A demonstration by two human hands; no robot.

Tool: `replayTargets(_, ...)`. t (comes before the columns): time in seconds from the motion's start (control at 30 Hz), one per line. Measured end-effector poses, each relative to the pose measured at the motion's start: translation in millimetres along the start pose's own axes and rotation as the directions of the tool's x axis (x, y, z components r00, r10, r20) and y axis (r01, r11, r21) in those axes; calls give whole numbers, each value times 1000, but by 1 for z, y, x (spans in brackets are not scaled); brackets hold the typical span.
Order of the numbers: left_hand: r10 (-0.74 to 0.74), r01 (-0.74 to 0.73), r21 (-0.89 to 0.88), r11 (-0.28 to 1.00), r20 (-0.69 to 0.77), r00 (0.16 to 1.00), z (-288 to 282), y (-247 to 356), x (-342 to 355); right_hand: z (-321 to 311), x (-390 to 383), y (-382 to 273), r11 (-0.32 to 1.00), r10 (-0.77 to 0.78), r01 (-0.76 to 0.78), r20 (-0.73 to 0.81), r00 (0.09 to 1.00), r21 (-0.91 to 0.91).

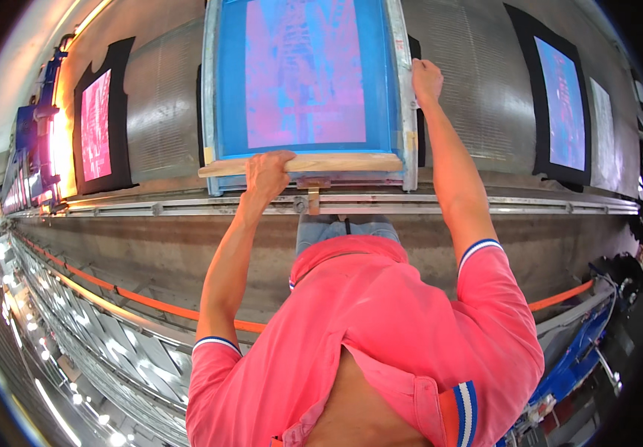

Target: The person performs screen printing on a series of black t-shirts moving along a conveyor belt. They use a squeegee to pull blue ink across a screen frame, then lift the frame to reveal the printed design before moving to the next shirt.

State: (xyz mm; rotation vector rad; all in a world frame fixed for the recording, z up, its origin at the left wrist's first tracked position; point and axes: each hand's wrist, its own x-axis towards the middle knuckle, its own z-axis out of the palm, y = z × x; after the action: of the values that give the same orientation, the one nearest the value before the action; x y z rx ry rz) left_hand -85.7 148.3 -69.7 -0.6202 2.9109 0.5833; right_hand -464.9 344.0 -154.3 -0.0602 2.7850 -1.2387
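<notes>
A screen printing frame (399, 67) with blue mesh and a pink-and-blue printed area (303, 82) lies in front of me on the long table. Across its near end rests a wooden-handled squeegee (344, 163). My left hand (267, 176) is closed over this squeegee, left of its middle. Out at the frame's right side, my right hand (427, 80) is closed on the edge, its arm stretched forward. The fingertips there are partly hidden. Whatever lies under the frame cannot be seen, apart from slivers of black fabric at its sides.
Black fabric pieces with prints lie on the grey table (169, 97): a pink print (96, 125) at left, a blue-purple print (562, 103) at right. A metal rail (209, 205) runs along the near edge. A bright glowing unit (61, 153) stands far left. Behind me runs an orange bar (139, 300).
</notes>
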Motion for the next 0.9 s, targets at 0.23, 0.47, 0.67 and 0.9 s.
replayTargets(0.23, -92, 74, 85, 994, 231, 969, -16, 8, 30, -6, -1, -2, 999, 23, -25, 28, 999, 42)
replayTargets(0.47, -67, 46, 64, 997, 367, 928, 1, -10, 61, -2, 6, 10, 1000, -23, 23, 16, 1000, -10)
replayTargets(0.67, -121, 67, 105, 992, 669, 733, 0, -16, 116, -5, -2, -7, 995, 70, -69, 24, 997, -66)
replayTargets(0.9, -1, 67, -46, 997, 816, 578, -54, -49, 182, -17, 16, -49, 915, -394, 402, 139, 908, -36)
